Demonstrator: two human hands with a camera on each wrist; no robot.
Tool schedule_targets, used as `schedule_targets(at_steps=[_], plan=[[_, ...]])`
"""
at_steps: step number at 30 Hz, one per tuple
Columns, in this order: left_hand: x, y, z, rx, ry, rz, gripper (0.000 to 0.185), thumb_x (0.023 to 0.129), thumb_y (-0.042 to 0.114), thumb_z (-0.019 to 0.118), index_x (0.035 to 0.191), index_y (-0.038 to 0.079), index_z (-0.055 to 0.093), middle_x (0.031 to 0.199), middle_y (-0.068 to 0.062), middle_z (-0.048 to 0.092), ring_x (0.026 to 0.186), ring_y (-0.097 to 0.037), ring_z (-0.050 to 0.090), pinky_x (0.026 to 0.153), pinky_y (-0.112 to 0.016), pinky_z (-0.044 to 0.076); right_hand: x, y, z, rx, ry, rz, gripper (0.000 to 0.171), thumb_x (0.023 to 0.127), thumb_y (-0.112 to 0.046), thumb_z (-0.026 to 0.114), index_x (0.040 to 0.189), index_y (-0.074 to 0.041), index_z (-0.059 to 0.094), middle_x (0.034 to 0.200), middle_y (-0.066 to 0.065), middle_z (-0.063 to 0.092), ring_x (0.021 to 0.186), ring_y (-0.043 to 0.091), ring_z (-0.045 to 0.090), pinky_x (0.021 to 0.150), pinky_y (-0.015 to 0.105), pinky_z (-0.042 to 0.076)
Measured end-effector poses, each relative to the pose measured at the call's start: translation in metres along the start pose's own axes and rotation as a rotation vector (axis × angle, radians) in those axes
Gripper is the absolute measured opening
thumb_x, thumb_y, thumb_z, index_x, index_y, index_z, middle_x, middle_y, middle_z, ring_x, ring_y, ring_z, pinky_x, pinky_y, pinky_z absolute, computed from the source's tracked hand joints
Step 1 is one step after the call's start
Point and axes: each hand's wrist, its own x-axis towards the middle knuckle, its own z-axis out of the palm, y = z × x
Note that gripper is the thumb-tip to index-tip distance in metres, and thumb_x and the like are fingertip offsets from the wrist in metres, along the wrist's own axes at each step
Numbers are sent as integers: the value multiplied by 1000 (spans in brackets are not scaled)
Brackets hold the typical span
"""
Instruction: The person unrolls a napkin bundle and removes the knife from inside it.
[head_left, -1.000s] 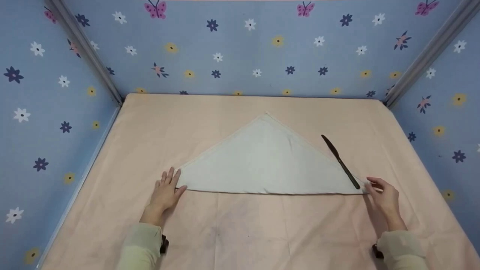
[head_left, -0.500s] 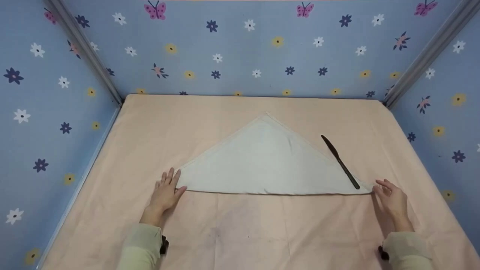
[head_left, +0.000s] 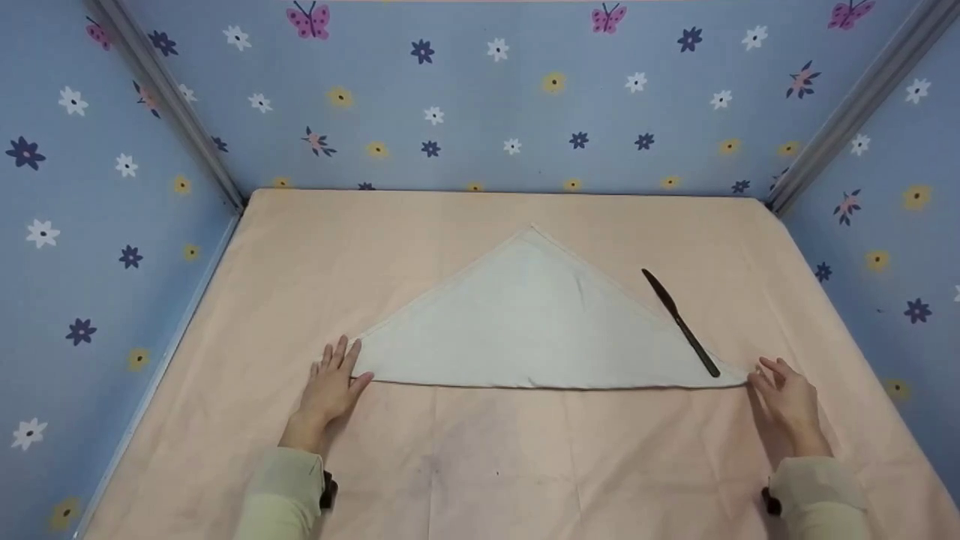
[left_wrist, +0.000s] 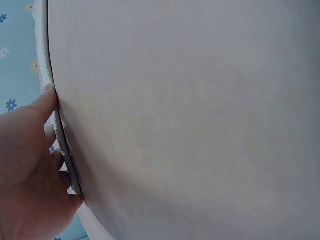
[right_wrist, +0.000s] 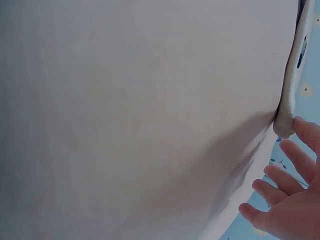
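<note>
In the middle of the frame, a pale cloth (head_left: pixel 529 322) folded into a triangle lies flat on the pink table cover (head_left: pixel 465 457). The left hand (head_left: pixel 330 386) rests flat, fingers spread, touching its left corner. The right hand (head_left: pixel 787 401), fingers relaxed and spread, is just beside its right corner. A dark knife (head_left: pixel 680 322) lies along the right edge.

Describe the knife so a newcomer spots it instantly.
On the peach tablecloth lies a pale cloth folded into a triangle. Along its right sloping edge rests a slim dark knife, handle end near the right hand. It is the only dark, thin, rigid thing there.
</note>
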Motion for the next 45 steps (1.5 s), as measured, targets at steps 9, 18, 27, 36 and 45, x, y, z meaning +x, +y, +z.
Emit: schedule_targets(at_steps=[9, 18, 27, 36, 45], plan=[[1, 0, 0, 6, 15, 6, 62, 93, 35, 44, 139, -1, 22, 143, -25, 12, 128, -45, 7, 99, -61, 7, 3, 6, 1, -29, -45, 3, 58, 92, -31, 47, 133, 7, 32, 138, 32, 17, 122, 49, 20, 97, 57, 21], [1, 1, 0, 5, 22, 16, 61, 93, 33, 45, 139, -2, 23, 142, -26, 12, 128, -47, 7, 99, -61, 8, 6, 5, 1, -3, -54, 4, 62, 92, -35, 45, 134, 7, 29, 137, 33, 19, 122, 48, 21, 96, 56, 23], [0, 1, 1, -3, 17, 12, 62, 93, 33, 45, 139, -1, 22, 143, -25, 12, 128, -46, 7, 99, -61, 8, 3, -5, -1, 52, -5, 1, 59, 92, -35, 46, 135, 3, 31, 132, 34, 29, 119, 49, 28, 94, 58, 26], [-1, -1, 1, -1, 14, 8, 62, 93, 34, 44, 140, 0, 21, 143, -24, 11, 128, -45, 6, 99, -61, 7, 3, -18, 2, 143, 98, -65, 53, 90, -30, 51, 130, 2, 41, 130, 28, 38, 116, 42, 37, 90, 54, 34], [-1, 0, 1, 0, 31, 20, 62, 92, 34, 45, 138, -1, 24, 142, -26, 13, 128, -46, 8, 98, -62, 9, 13, -32, 12, 264, 93, -87, 50, 88, -28, 54, 126, 3, 45, 125, 22, 46, 109, 32, 47, 85, 32, 43]])
